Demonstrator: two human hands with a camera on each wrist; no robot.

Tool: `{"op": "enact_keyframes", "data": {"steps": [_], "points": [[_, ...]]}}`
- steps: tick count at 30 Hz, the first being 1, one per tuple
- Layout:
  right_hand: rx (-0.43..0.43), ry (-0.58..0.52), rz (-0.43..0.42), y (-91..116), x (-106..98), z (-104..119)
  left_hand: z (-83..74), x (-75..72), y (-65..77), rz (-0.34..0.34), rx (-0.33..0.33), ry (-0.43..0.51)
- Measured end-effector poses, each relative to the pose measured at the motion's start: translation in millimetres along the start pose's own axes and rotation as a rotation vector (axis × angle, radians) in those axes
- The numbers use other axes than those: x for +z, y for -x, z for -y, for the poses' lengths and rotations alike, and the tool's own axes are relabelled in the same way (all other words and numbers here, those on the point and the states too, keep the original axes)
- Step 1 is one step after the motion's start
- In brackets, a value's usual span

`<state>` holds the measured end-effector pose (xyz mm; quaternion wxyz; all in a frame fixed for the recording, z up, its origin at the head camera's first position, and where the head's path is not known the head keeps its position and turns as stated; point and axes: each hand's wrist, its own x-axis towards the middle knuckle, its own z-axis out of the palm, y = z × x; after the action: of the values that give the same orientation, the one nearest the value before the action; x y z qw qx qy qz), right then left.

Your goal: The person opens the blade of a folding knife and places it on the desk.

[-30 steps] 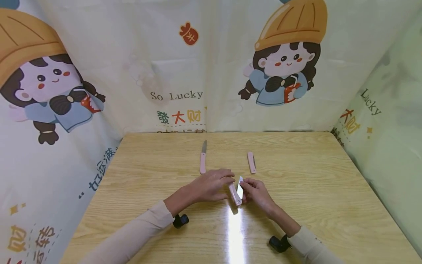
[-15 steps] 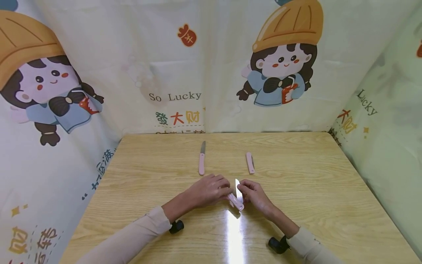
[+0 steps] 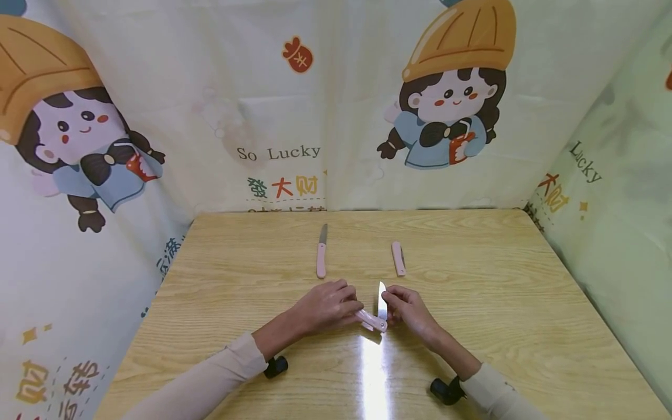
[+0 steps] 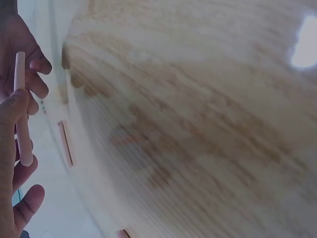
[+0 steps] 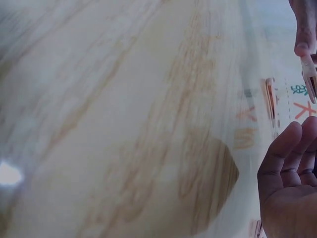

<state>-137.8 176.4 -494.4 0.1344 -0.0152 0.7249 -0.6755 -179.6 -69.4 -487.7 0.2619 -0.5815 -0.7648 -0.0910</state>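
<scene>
A folding knife with a pink handle (image 3: 371,320) is held between both hands above the table. Its bright blade (image 3: 382,300) stands partly swung out, at an angle to the handle. My left hand (image 3: 326,307) grips the handle's far end; in the left wrist view the thumb lies along the pink handle (image 4: 23,134). My right hand (image 3: 410,310) pinches the blade between thumb and fingers. Behind the hands lie two more pink folding knives: one unfolded knife (image 3: 321,261) with its blade pointing away, and one folded knife (image 3: 399,259) to the right.
The wooden table (image 3: 252,251) reaches back to a printed curtain (image 3: 357,116) with cartoon figures. Curtain also hangs at both sides. A strip of light glares off the tabletop in front of the hands. Each wrist carries a small black camera (image 3: 275,366).
The left hand has drawn the handle leftward and down, so the angle between handle and blade has widened. The right hand keeps its pinch on the blade in nearly the same place.
</scene>
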Motion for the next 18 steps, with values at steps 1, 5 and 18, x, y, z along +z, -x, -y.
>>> {"op": "enact_keyframes", "data": {"steps": [1, 5, 18], "points": [[0.003, 0.002, -0.006, 0, 0, 0, -0.9, -0.5, 0.1, -0.003, -0.003, 0.004], [0.010, -0.005, -0.046, -2, -2, 0, -5.8, -4.3, -1.2, 0.010, -0.025, -0.010], [0.070, -0.099, -0.160, -3, -8, -3, -16.8, -1.1, 6.2, -0.003, -0.160, -0.093]]}}
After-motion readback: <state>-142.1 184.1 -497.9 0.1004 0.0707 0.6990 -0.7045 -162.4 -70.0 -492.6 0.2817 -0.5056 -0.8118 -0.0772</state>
